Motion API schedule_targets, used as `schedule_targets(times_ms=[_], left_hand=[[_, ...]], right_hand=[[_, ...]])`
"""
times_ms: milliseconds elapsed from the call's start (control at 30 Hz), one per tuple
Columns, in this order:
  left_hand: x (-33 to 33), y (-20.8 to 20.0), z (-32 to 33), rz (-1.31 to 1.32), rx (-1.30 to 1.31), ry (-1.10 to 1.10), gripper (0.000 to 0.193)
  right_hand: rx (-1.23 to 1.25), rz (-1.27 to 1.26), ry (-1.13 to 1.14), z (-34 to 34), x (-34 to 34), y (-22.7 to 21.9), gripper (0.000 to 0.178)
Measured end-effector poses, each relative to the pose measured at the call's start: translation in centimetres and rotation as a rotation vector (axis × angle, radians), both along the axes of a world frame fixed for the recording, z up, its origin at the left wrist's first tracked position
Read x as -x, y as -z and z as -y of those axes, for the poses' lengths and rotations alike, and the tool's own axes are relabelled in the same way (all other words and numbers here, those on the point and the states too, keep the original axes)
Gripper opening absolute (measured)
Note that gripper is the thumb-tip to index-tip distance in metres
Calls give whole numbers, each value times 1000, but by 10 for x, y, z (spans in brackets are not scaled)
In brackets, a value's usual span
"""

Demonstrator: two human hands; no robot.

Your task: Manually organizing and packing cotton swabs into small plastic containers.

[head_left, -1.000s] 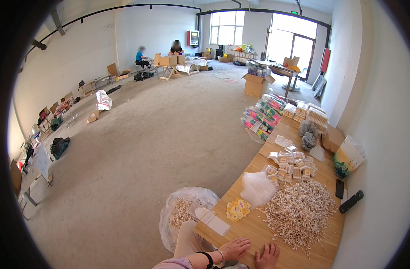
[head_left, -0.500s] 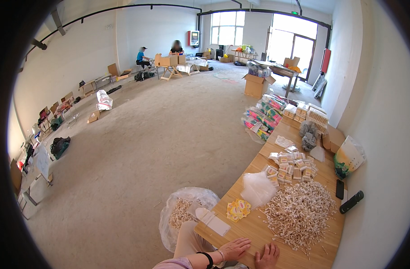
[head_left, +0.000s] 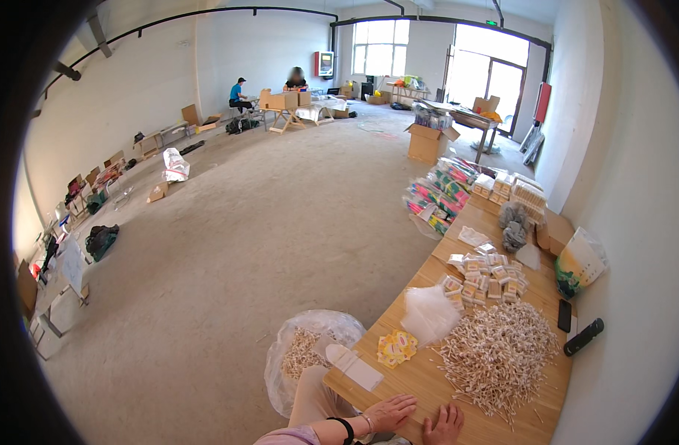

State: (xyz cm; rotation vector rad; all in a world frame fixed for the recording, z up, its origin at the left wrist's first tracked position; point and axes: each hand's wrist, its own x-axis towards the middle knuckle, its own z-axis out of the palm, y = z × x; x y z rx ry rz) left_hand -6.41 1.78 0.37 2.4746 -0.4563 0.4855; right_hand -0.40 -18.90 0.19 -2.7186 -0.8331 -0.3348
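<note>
My left hand [head_left: 391, 412] lies flat on the near edge of the wooden table [head_left: 417, 382], fingers stretched and nothing in them. Beside it my right hand [head_left: 445, 426] rests palm down on the same edge, also empty, its fingers slightly bent and apart. Beyond the right hand spreads a large heap of cotton swabs [head_left: 500, 357]. Small yellow-and-white cards [head_left: 396, 348] lie past my left hand, near a stack of clear plastic bags [head_left: 431, 315]. A flat white sleeve [head_left: 356, 368] sits at the table's left corner. Farther back are many small packs of swabs [head_left: 493, 279].
A clear sack of swabs [head_left: 310, 324] stands on the floor left of the table. Along the wall side lie a black phone [head_left: 564, 315] and a dark cylinder [head_left: 583, 337]. Colourful wrapped bundles [head_left: 437, 194] and a carton [head_left: 428, 144] stand beyond. Two people sit at far tables.
Both hands stay where they were on the table. The whole view has shifted very slightly; nothing on the table has visibly moved.
</note>
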Motion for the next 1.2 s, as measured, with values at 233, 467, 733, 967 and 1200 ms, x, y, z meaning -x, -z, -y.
schedule_targets(times_ms=[233, 467, 733, 967, 1200], left_hand=[[3, 17, -3, 7, -35, -23, 35], [3, 20, 7, -73, -51, 0, 42], [4, 4, 0, -96, -88, 35, 45], [4, 0, 1, -100, -67, 27, 46], [5, -6, 2, -115, -35, 25, 43]], right_hand=[[6, -70, -7, -7, 5, -6, 51], [67, -72, 2, 8, 1, 8, 53], [67, -90, 2, 4, 2, 1, 56], [50, -102, 2, 3, 3, -2, 56], [47, -75, -2, 1, 5, -11, 56]])
